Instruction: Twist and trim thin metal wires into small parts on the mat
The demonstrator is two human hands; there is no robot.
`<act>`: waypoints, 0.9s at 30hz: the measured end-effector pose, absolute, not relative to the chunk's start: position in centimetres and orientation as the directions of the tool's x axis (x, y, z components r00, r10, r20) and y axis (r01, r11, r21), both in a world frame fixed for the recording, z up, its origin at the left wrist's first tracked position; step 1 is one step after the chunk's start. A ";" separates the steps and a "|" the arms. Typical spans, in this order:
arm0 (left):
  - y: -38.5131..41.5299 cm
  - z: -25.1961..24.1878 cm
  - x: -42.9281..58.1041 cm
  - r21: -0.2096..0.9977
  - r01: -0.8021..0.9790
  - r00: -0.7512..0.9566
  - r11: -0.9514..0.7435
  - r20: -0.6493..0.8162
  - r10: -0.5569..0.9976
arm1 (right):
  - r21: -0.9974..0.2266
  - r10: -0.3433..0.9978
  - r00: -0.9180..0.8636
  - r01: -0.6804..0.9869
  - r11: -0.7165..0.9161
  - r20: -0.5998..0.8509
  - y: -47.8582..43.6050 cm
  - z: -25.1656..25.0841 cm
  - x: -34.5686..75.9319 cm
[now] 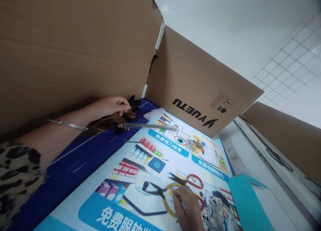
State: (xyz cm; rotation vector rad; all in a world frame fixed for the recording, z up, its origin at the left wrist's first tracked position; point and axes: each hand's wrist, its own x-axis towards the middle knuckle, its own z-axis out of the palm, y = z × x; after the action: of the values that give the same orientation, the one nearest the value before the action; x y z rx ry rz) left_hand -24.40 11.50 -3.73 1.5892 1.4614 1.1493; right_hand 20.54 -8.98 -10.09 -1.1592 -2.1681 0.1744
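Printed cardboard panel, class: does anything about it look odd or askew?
Yes: the YUETU lettering on the cardboard panel reads upside down, suggesting it stands the wrong way up.

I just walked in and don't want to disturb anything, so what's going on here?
Someone is working by hand on a poster inside cardboard walls. Their left hand is at the brown and dark feathers, fingertips together; whether it grips one is unclear. Thin wires lie beside it. The right hand is at the yellow-handled pliers and red-handled scissors; its hold can't be made out.
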 end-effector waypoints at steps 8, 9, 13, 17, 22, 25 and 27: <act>12.4 -5.0 -23.6 0.921 0.380 0.042 -0.080 0.069 0.997 | -0.355 0.778 -0.448 0.710 0.609 0.440 -8.9 -9.7 20.9; 12.4 -5.2 -23.5 0.923 0.377 0.053 -0.077 0.061 0.997 | -0.351 0.779 -0.449 0.712 0.608 0.438 -8.9 -9.7 20.9; 12.9 -5.8 -23.4 0.930 0.359 0.060 -0.075 0.057 0.997 | -0.351 0.771 -0.446 0.706 0.615 0.454 -8.9 -10.0 20.7; 13.0 -6.0 -23.8 0.938 0.340 0.053 -0.071 0.056 0.997 | -0.379 0.772 -0.380 0.706 0.598 0.510 -8.9 -11.0 20.4; 12.8 -7.0 -22.6 0.912 0.393 0.127 -0.113 0.068 0.990 | -0.384 0.767 -0.372 0.701 0.601 0.522 -8.7 -11.9 20.5; 12.9 -8.0 -20.3 0.840 0.517 0.160 -0.163 0.093 0.983 | -0.381 0.770 -0.372 0.705 0.598 0.519 -8.8 -11.8 20.5; 13.2 -8.4 -18.7 0.750 0.625 0.180 -0.216 0.131 0.975 | -0.373 0.770 -0.381 0.709 0.599 0.512 -8.9 -11.6 20.4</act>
State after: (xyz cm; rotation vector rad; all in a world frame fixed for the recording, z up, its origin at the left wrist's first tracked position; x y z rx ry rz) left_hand -18.72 13.18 -8.40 1.9160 1.4988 0.8349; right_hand 20.45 -8.90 -11.55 -1.1632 -2.1665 0.1192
